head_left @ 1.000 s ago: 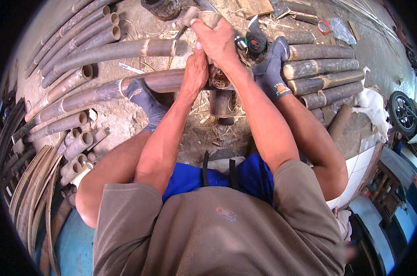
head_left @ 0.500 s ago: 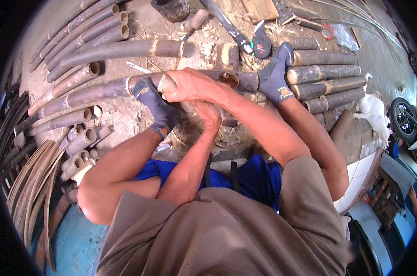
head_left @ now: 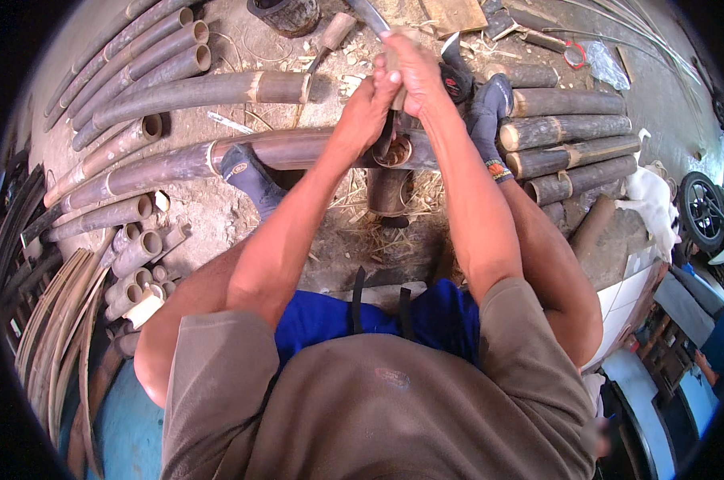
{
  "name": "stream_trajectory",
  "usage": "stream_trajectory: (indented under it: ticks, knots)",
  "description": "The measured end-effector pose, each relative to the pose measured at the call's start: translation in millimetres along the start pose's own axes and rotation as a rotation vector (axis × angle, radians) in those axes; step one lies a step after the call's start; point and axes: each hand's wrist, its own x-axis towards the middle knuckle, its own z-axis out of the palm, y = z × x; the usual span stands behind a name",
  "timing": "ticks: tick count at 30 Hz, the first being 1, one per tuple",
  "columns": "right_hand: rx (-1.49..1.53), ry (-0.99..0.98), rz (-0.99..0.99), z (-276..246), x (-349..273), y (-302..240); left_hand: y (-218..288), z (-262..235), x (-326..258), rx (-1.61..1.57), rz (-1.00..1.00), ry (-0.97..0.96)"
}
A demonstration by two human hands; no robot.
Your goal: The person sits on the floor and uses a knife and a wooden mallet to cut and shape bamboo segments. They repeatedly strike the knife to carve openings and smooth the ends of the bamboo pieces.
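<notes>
Bamboo pole point(head_left: 298, 149) lies beneath hands point(head_left: 420, 76) gripping a tool handle point(head_left: 398, 98).

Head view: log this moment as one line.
right hand: gripping wooden handle | left hand: at handle, grip unclear | bamboo pole: lying crosswise, side opening visible | socked left foot: against pole

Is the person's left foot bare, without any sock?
No, the left foot at the long bamboo pole wears a dark sock.

arms point(head_left: 478, 212) stretched forward; left hand point(head_left: 367, 114) beside curled right hand point(head_left: 418, 76)
</notes>
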Motion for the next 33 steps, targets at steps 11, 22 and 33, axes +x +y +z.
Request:
stream_trajectory:
  ticks: [11, 22, 33]
  knots:
    - [-0.973, -0.818, -0.024, 63.2, -4.3, 69.5, -18.1, 50.1, -92.3, -0.615, 0.034, 0.737]
    - [-0.713, 0.326, -0.253, 9.1, -4.5, -5.1, 5.0, 25.9, -5.3, -0.351, -0.068, -0.188]
    - [0.172, 0.778, -0.521, -82.7, -107.7, 49.3, -1.6, 46.7, -21.4, 0.475, 0.288, -0.77]
